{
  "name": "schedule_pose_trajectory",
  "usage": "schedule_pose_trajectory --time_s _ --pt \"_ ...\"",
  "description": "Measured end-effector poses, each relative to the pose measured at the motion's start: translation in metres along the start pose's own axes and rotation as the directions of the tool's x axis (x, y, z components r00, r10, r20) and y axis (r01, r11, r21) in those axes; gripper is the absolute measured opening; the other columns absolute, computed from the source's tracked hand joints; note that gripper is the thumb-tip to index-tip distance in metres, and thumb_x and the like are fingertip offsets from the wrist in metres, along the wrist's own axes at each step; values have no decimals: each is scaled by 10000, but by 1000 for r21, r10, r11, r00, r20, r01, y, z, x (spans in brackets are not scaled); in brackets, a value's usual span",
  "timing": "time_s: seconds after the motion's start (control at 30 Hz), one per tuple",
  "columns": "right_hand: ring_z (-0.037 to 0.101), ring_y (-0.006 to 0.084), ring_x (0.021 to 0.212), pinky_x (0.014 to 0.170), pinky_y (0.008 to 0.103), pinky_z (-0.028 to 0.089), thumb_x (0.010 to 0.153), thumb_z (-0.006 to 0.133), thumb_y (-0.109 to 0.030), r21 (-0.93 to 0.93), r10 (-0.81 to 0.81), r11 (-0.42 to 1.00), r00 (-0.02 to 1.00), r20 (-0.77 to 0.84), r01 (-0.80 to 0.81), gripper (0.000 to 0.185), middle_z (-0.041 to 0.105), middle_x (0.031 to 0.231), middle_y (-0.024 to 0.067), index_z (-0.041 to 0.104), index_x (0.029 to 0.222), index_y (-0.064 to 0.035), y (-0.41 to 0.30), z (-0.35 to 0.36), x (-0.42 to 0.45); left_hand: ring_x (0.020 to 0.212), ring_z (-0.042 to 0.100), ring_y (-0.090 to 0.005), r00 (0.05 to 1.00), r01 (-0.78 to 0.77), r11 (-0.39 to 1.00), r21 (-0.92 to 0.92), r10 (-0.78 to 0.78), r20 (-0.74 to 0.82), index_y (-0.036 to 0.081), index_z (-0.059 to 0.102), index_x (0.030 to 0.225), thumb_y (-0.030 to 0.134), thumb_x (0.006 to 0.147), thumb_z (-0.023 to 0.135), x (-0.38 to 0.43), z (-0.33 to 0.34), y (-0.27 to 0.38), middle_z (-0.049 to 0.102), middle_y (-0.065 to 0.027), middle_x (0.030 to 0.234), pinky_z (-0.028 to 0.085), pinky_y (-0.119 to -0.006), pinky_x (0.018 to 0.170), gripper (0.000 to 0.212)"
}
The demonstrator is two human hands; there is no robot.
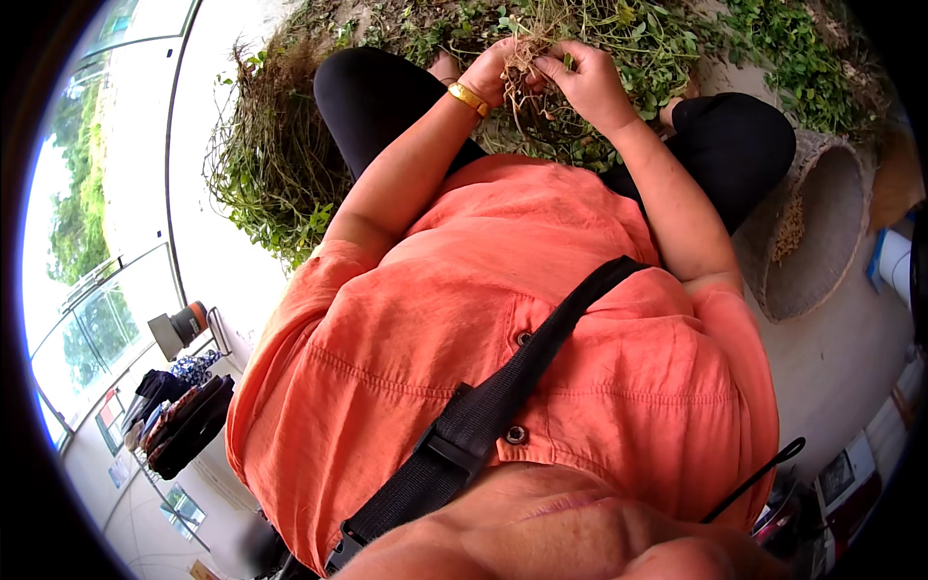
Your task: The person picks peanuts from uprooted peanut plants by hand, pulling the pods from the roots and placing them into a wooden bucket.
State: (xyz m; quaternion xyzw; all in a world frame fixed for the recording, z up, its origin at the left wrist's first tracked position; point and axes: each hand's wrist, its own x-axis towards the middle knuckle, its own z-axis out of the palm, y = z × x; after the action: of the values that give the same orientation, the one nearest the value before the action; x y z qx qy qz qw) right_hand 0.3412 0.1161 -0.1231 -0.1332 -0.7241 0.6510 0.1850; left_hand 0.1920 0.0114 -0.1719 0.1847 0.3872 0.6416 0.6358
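My left hand (487, 72), with a gold bracelet at its wrist, grips a bunch of tangled brown roots (523, 67) of an uprooted leafy plant, which looks like a peanut plant. From the other side, the thumb and fingers of my right hand (596, 85) pinch at the same roots. A few small pale lumps, perhaps pods, hang among the roots. Beneath and beyond both hands lie green plants (652, 54) with stems and leaves. My fingertips are partly hidden by the roots.
A large heap of uprooted plants (279, 138) lies beside my left knee. Beside my right knee, a tilted basket (834, 254) holds small tan pods (789, 230). More leafy plants (805, 80) lie at the upper right. Clothes (181, 413) hang on a rack at the lower left.
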Motion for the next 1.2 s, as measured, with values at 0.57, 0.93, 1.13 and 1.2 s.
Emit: schedule_pose_trajectory --time_s 0.57,0.93,1.13,1.2 --pt "595 98 762 732 280 489 927 609 -173 -168 -124 978 992 9 124 160 679 824 -17 655 938 -21 18 -30 5 669 645 -125 995 -73 978 197 57 87 13 650 1061 192 974 532 2 -13 -8 682 -64 851 557 -270 606 232" --pt "338 24 498 414 195 251 943 588 -257 530 412 773 911 -1 -349 209 420 608 -87 672 1014 -79 10 -38 1 677 536 -33 992 -103 922 374 123 -30 10 667 998 226 971 549 -2 18 -5 636 33 798 458 -203 618 248" --pt "347 26 473 429 198 281 939 598 -347 204 193 965 973 -127 -165 323 436 561 -68 701 1044 -61 36 -57 24 644 486 -30 986 -52 726 686 -74 152 41 650 1146 270 977 546 -7 28 -20 594 64 765 432 -214 588 302" --pt "454 49 512 467 237 372 876 648 -472 -184 299 934 952 -64 -306 448 527 587 -35 718 1010 -50 41 -60 32 547 376 -41 985 -69 660 748 -76 158 32 679 951 300 965 559 -12 43 -20 463 88 617 354 -247 493 293"
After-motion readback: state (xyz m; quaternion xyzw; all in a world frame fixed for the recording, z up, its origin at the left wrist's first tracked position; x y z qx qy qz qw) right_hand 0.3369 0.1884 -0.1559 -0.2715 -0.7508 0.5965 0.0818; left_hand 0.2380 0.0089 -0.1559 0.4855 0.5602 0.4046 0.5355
